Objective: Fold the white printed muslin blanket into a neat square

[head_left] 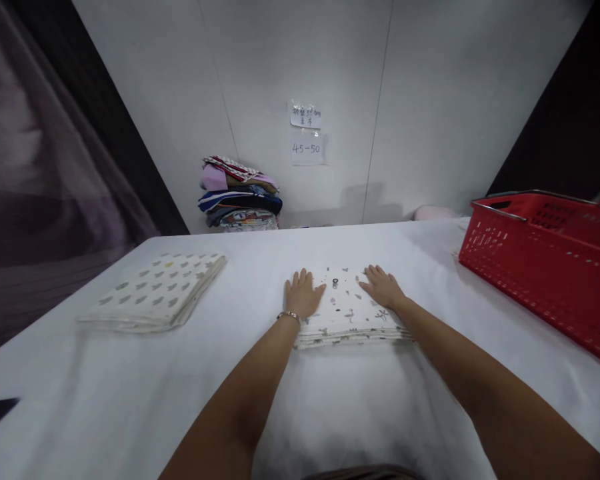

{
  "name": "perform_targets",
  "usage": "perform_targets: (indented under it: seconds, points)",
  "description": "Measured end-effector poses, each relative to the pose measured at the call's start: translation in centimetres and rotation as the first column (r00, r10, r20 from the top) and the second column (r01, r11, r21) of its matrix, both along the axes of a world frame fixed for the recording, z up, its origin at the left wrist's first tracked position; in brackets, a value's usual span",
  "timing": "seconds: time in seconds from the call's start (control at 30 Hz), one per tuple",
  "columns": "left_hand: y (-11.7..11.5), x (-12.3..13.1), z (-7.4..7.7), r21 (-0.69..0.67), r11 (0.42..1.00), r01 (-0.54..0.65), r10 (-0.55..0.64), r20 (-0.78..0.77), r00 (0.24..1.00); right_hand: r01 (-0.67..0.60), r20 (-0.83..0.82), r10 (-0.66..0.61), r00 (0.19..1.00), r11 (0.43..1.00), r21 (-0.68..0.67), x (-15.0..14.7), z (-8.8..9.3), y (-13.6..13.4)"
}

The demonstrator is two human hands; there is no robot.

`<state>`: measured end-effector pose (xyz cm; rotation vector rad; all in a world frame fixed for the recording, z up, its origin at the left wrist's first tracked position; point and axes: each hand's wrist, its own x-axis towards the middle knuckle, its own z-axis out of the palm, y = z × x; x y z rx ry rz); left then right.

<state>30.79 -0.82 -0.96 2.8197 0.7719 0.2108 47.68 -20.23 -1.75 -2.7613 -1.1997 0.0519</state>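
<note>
A folded white cloth [347,313] with small printed motifs lies flat in front of me, its stacked layers showing along the near edge. My left hand [303,295] rests palm down at its left side, fingers spread, with a bracelet at the wrist. Toward the right side of the cloth, my right hand [383,287] also presses flat with its fingers stretched out. Neither hand grips anything. Off to the left lies another folded cloth [155,290], white with grey leaf-like prints, apart from both hands.
White sheeting covers the table [220,387]. A red plastic basket [545,247] with metal handles stands at the right. Beyond the far edge is a pile of folded fabrics [240,193] against a pale wall, where paper signs [307,148] hang. A curtain [55,167] drapes at the left.
</note>
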Motion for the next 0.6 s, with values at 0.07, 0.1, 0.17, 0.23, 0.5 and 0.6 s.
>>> perform_targets:
  seconds: [0.07,0.1,0.17,0.23,0.5,0.6]
  points:
    - [0.0,0.0,-0.3,0.002,1.000,-0.010,0.010,0.006,1.000,0.006,-0.021,-0.006,1.000,1.000,-0.010,0.1,-0.3,-0.1]
    - [0.1,0.0,-0.3,0.000,1.000,-0.012,0.012,0.013,1.000,0.003,-0.026,-0.003,1.000,1.000,0.000,0.2,-0.3,-0.1]
    - [0.2,0.2,0.2,-0.037,0.999,-0.008,0.008,0.010,1.000,-0.007,-0.051,0.009,0.999,0.999,0.034,0.3,0.2,-0.1]
    - [0.3,0.1,0.9,-0.114,0.993,-0.013,0.012,-0.012,1.000,-0.008,-0.081,0.014,0.997,0.997,0.071,0.0,0.9,-0.5]
    - [-2.6,-5.6,1.3,-0.144,0.975,0.170,-0.162,0.062,0.985,-0.156,-0.125,0.183,0.975,0.968,0.194,-5.0,0.4,-6.8]
    - [-3.7,-6.7,0.8,-0.123,0.980,0.157,-0.151,0.059,0.987,-0.118,-0.163,0.158,0.974,0.965,0.233,-5.8,0.1,-7.7]
